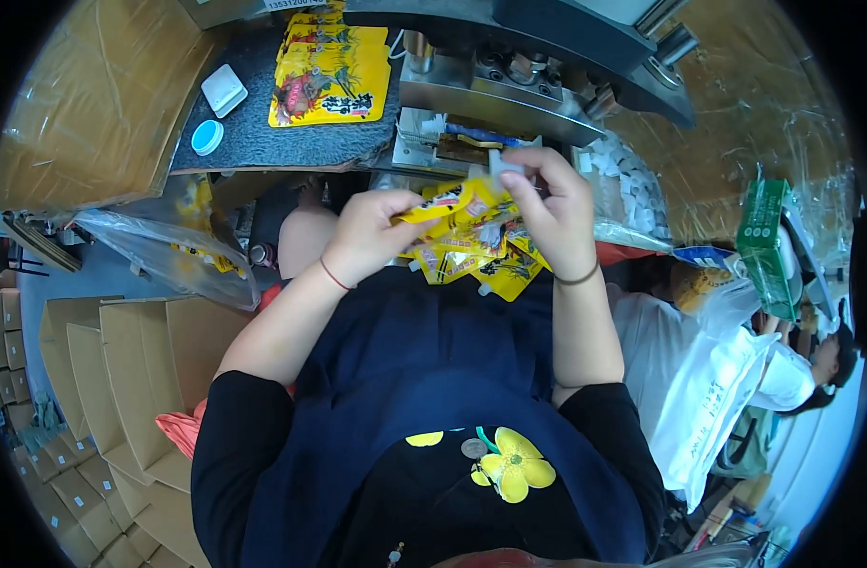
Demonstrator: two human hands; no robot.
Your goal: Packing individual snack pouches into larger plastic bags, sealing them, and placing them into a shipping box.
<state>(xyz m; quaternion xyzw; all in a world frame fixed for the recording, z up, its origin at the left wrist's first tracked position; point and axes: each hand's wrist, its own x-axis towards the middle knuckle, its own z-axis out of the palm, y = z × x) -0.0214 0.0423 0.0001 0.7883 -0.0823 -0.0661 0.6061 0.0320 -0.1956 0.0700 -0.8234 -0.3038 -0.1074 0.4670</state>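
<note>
My left hand (372,227) is closed on the near side of a yellow printed pouch (452,201). At the pouch's far right corner, my right hand (558,208) pinches a small whitish piece (501,167) between thumb and fingers. Blur hides whether that piece is joined to the pouch. Several more yellow pouches (504,275) lie loosely in my lap beneath both hands. Just beyond my hands stands a metal press (490,80), with a small block fixture (462,149) at its base.
Overlapping yellow pouches (329,85) rest on a dark mat (254,142), beside a blue round lid (206,137) and a white square case (224,91). Small white pieces (628,189) are heaped right of the press. Cardboard boxes (121,369) stand left; a person (784,374) is at right.
</note>
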